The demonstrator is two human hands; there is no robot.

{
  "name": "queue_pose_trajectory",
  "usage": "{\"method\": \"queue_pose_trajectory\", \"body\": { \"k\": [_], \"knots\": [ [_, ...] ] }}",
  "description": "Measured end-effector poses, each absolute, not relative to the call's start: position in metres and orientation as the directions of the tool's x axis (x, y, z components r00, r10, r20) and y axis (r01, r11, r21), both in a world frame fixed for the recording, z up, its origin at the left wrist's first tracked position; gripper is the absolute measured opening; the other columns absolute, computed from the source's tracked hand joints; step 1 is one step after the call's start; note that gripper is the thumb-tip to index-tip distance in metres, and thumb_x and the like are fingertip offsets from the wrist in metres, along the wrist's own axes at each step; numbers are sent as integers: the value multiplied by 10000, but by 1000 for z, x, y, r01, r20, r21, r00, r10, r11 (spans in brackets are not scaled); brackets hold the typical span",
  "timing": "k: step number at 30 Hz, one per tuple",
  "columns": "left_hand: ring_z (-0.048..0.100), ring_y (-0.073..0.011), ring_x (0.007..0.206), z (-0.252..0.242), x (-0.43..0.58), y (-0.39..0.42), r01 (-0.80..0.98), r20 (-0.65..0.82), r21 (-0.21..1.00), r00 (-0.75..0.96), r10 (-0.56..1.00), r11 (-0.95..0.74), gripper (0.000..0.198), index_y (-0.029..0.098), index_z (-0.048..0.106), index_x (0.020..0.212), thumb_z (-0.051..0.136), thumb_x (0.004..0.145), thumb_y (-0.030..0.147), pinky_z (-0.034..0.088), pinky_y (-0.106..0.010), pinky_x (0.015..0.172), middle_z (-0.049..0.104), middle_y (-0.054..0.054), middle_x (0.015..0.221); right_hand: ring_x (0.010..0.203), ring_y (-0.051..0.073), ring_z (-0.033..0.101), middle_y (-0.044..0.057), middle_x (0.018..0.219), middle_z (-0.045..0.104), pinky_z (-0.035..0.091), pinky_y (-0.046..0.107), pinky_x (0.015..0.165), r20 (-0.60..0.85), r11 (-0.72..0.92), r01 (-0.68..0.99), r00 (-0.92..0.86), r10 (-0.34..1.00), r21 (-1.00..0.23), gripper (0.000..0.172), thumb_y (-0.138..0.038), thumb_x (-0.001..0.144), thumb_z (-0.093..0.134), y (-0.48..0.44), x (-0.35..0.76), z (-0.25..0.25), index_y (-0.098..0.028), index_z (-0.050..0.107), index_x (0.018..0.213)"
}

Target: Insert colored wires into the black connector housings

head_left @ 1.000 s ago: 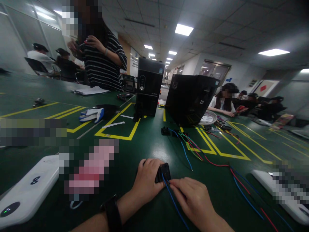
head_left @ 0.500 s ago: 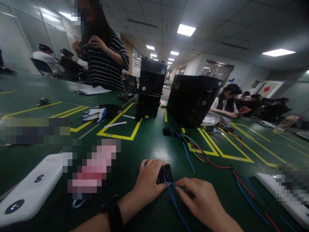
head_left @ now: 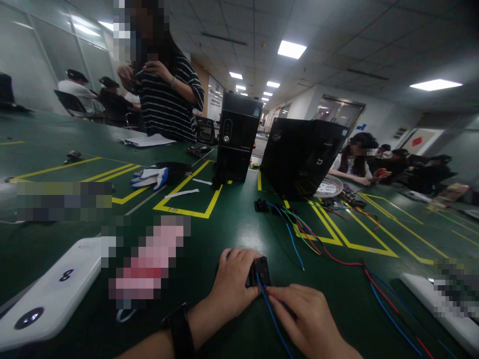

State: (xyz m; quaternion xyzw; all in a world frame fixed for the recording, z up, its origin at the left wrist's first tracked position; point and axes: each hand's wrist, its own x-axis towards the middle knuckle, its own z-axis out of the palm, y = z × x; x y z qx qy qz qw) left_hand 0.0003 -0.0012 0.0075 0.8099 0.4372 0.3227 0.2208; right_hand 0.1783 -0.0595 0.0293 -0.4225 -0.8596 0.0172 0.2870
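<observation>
My left hand (head_left: 235,276) is closed around a small black terminal block (head_left: 264,268) and holds it against the green table. A blue wire (head_left: 274,319) runs out of the block's face and down towards me. Close against the block's lower right edge, my right hand (head_left: 305,311) pinches a second blue wire; its tip is hidden between fingertips and block. Beyond my hands lies another small black block (head_left: 261,205), with a loose blue wire (head_left: 295,244) beside it.
Two black computer cases (head_left: 239,134) stand at the back of the table. Red and blue wires (head_left: 381,289) trail along the right. White devices lie at both sides, and a glove (head_left: 149,177) at the back left. A person in a striped top (head_left: 168,104) stands across the table.
My right hand has moved slightly left, bringing its fingertips and the wire up against the block. My left hand keeps its hold. The whole view has shifted a little.
</observation>
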Motion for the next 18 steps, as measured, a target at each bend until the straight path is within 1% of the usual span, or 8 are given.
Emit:
{"method": "queue_pose_trajectory", "body": {
  "k": [2, 5, 8, 10, 12, 14, 16, 18],
  "knots": [
    [504, -234, 993, 7, 0, -2, 562, 334, 643, 406, 851, -520, 350, 265, 534, 989, 690, 678, 224, 278, -399, 916, 603, 18, 1008, 570, 143, 602, 14, 718, 694, 395, 246, 545, 456, 664, 707, -520, 722, -245, 196, -133, 866, 490, -59, 178, 30, -191, 652, 960],
    [504, -232, 992, 8, 0, -3, 555, 336, 647, 406, 850, -522, 346, 268, 534, 981, 687, 676, 211, 274, -396, 916, 605, 21, 1004, 548, 145, 580, 11, 664, 671, 365, 254, 529, 382, 672, 712, -575, 724, -204, 181, -154, 879, 479, -58, 179, 33, -185, 654, 912],
    [503, -235, 993, 9, 0, -3, 554, 331, 645, 418, 846, -526, 350, 271, 534, 981, 688, 674, 205, 279, -395, 911, 607, 18, 1006, 565, 145, 584, 8, 665, 666, 358, 253, 535, 322, 657, 727, -584, 745, -201, 184, -167, 887, 473, -57, 182, 37, -194, 654, 905],
    [503, -238, 992, 10, 0, -3, 558, 324, 643, 421, 847, -524, 360, 269, 535, 983, 703, 668, 222, 284, -395, 909, 606, 15, 1006, 590, 144, 599, 3, 693, 678, 364, 247, 546, 309, 631, 746, -562, 768, -213, 182, -165, 884, 482, -57, 186, 38, -206, 654, 926],
    [503, -242, 997, 10, 0, -2, 561, 320, 643, 422, 848, -522, 373, 268, 535, 989, 719, 665, 251, 284, -398, 913, 605, 11, 1014, 610, 141, 612, 2, 733, 693, 373, 244, 561, 344, 610, 760, -524, 779, -224, 179, -164, 879, 496, -57, 188, 37, -215, 655, 941],
    [503, -245, 1000, 9, 0, -2, 563, 322, 641, 420, 848, -522, 377, 266, 535, 991, 725, 666, 271, 283, -401, 918, 605, 8, 1018, 607, 137, 610, 3, 751, 698, 378, 244, 568, 418, 609, 761, -490, 765, -223, 172, -163, 876, 508, -57, 189, 34, -215, 654, 950],
    [503, -247, 997, 8, 0, -1, 568, 326, 636, 416, 849, -522, 378, 264, 536, 990, 727, 665, 277, 280, -404, 923, 604, 6, 1015, 572, 132, 590, 2, 719, 687, 373, 247, 559, 498, 628, 752, -474, 727, -201, 159, -164, 873, 519, -58, 188, 31, -206, 654, 945],
    [505, -248, 987, 7, 0, -2, 574, 329, 632, 410, 851, -521, 369, 262, 537, 985, 723, 666, 274, 282, -406, 921, 604, 4, 1007, 539, 129, 566, 1, 673, 667, 365, 248, 546, 548, 643, 745, -468, 694, -178, 151, -158, 871, 525, -58, 186, 28, -194, 654, 940]
  ]
}}
